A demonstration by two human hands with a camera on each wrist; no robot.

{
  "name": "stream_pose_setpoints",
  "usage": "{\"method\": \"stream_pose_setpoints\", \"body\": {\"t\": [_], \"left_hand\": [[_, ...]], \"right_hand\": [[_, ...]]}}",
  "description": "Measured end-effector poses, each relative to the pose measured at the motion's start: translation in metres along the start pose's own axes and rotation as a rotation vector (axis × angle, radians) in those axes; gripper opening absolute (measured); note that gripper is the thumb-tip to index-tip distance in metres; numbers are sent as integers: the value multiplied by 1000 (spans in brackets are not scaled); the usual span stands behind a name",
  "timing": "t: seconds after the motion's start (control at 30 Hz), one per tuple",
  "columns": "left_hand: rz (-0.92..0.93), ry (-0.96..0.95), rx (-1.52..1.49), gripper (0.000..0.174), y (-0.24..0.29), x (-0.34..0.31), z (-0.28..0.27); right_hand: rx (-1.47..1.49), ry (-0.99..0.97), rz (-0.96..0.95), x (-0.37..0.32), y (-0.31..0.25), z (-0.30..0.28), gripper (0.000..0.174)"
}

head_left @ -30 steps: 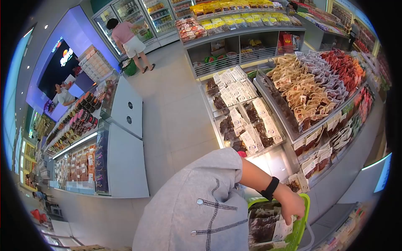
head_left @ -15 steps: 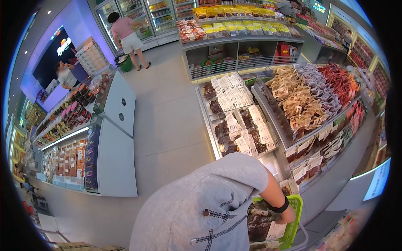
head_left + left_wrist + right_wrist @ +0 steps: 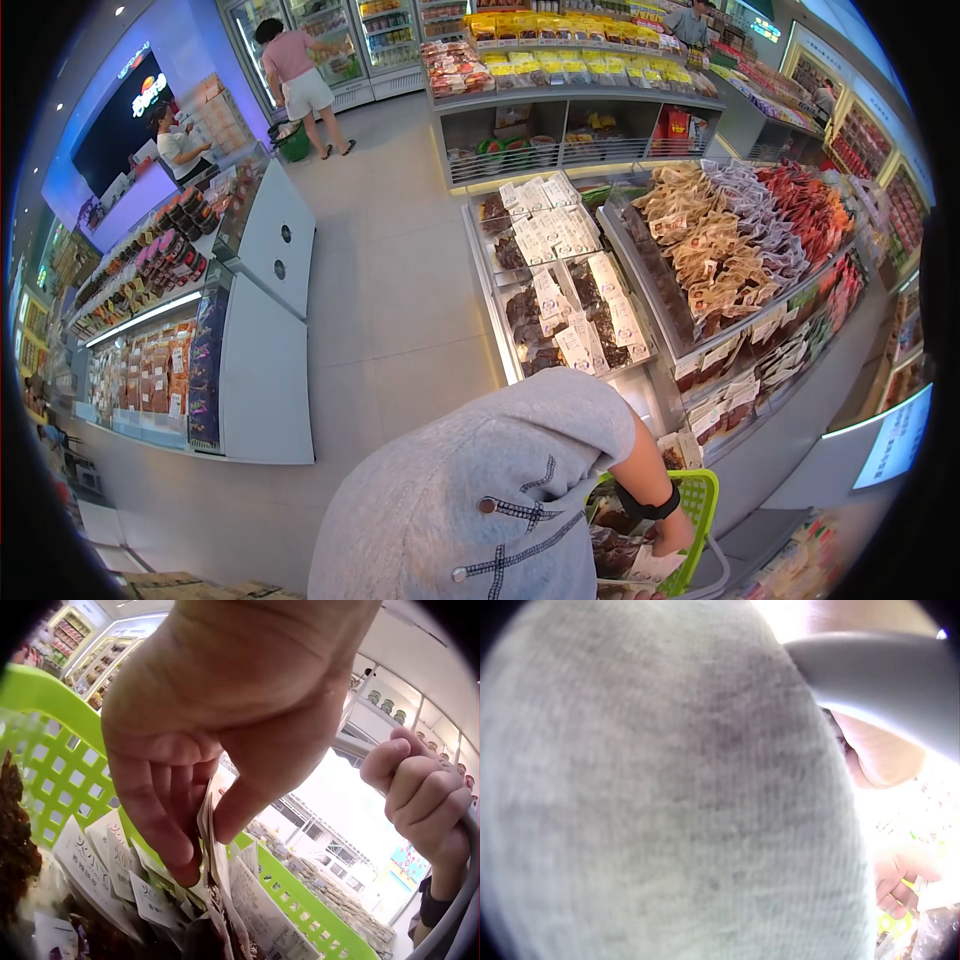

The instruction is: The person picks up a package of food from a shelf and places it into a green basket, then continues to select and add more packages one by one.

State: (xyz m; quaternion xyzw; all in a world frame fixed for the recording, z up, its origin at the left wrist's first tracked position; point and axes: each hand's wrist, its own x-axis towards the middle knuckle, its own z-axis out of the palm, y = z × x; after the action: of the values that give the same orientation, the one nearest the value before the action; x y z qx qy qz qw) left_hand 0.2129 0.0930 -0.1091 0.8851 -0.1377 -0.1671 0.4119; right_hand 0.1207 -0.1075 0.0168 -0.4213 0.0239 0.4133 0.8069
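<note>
My left hand (image 3: pixel 232 727) reaches down into a green plastic basket (image 3: pixel 75 769), pinching clear snack packets with printed paper header labels (image 3: pixel 216 855) between thumb and fingers. Several more white-labelled packets (image 3: pixel 97 862) with dark contents crowd round its fingertips. In the head view the same hand (image 3: pixel 672 532), below a black wristband, is inside the basket (image 3: pixel 700 510). The right hand (image 3: pixel 427 791) is curled round the basket's grey handle (image 3: pixel 463 892). Grey shirt cloth (image 3: pixel 675 780) fills most of the right wrist view.
Just ahead, a low display case (image 3: pixel 500 350) holds similar packets. Beside it stands a bin of wrapped snacks (image 3: pixel 700 240). A white counter (image 3: pixel 265 390) lies across the aisle floor (image 3: pixel 400 280). A person in pink (image 3: pixel 290 60) stands near the fridges.
The left hand has moved lower into the basket, among the packets. The head view has shifted slightly, and the person behind the far-left counter has changed pose.
</note>
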Motion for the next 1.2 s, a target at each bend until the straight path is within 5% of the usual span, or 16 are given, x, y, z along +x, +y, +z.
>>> {"method": "stream_pose_setpoints", "body": {"t": [0.07, 0.17, 0.27, 0.47, 0.57, 0.67, 0.77, 0.9, 1.03, 1.13, 1.2], "left_hand": [[-16, 26, -145, 25, 21, -25, -17], [149, 193, -237, 24, 13, -22, -9], [-48, 111, -569, 26, 18, -30, -3], [-153, -97, -370, 30, 37, -35, 0], [-64, -93, -299, 29, 17, -3, 14], [22, -103, -224, 29, -2, 27, 28], [45, -32, -497, 20, 13, -10, 2], [75, 13, -589, 17, 20, -39, -16], [-19, 74, -422, 8, 11, -53, -19], [-130, 93, 75, 6, 24, -59, -26], [-103, 116, 152, 8, 14, -46, -23]], "right_hand": [[-33, 85, -15, -1, -2, 3, 35], [15, -138, 3, 3, -3, -11, 33], [-57, 14, -41, 0, -2, -4, 29], [-256, 420, -180, -4, 4, 14, 25], [-62, -126, -27, 14, -8, -50, 28], [-288, 264, -151, 3, -3, -18, 29], [-121, 52, -80, 9, -9, -40, 30], [-158, 160, -117, 9, -6, -41, 29], [-125, 63, -100, 13, -9, -52, 29], [-117, 44, -86, 16, -11, -56, 29], [-144, 56, -99, 16, -13, -57, 29]]}}
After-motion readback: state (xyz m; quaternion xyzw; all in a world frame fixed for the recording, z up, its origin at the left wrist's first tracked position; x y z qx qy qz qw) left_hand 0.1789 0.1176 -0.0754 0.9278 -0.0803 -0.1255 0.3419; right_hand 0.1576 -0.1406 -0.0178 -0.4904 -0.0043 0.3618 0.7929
